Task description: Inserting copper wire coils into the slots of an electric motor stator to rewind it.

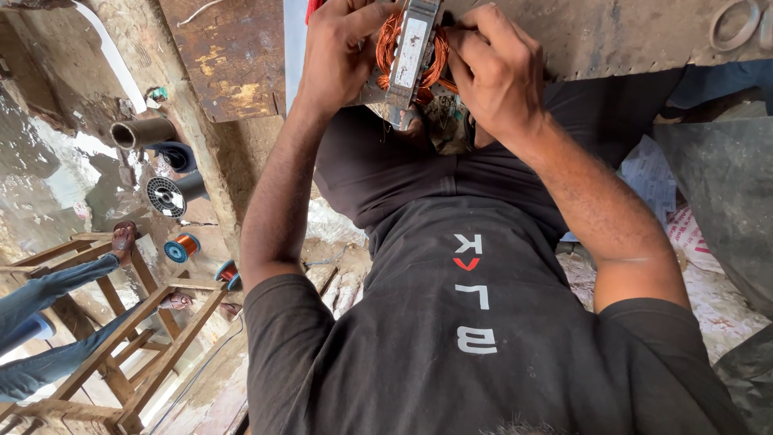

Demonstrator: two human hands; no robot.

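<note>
Both bare forearms extend forward and converge. Left hand (342,52) is curled, knuckles outward. Right hand (491,68) is curled opposite it, fingers (467,40) bent inward (fingertips partly hidden).

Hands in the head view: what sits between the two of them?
In the head view, a grey metal motor stator with copper wire windings sits between the left hand and right hand; both grip it.

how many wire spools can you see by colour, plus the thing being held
Copper wire spool with blue flanges: 2, the second lower right
Black spool: 1
Metal core with copper windings, held by left hand and right hand: 1
Total: 4
</note>
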